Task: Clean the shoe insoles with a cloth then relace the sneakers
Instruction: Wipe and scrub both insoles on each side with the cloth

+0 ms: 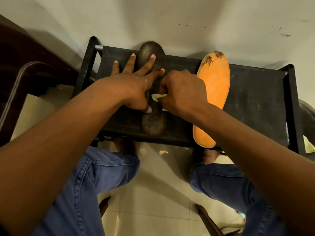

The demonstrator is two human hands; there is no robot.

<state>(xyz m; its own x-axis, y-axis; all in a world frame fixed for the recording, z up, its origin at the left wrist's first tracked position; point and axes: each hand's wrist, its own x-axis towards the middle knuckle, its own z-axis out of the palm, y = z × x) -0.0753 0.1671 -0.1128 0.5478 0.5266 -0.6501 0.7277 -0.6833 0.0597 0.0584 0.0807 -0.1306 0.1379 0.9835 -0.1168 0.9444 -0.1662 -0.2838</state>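
Note:
A dark, worn insole (153, 123) lies lengthwise on the black fabric top of a low rack (255, 103). My left hand (134, 82) presses flat on its upper half, fingers spread and straight. My right hand (184, 91) grips a small pale cloth (157, 97) against the middle of the dark insole; most of the cloth is hidden under the fingers. An orange insole (213, 99) lies to the right, orange side up, its far tip chipped and stained.
The rack stands against a pale wall (170, 17). A dark wooden piece of furniture (25, 65) is at the left. My knees in blue jeans (95, 184) are below the rack, over a tiled floor (162, 193). A yellowish item (308, 145) shows at the right edge.

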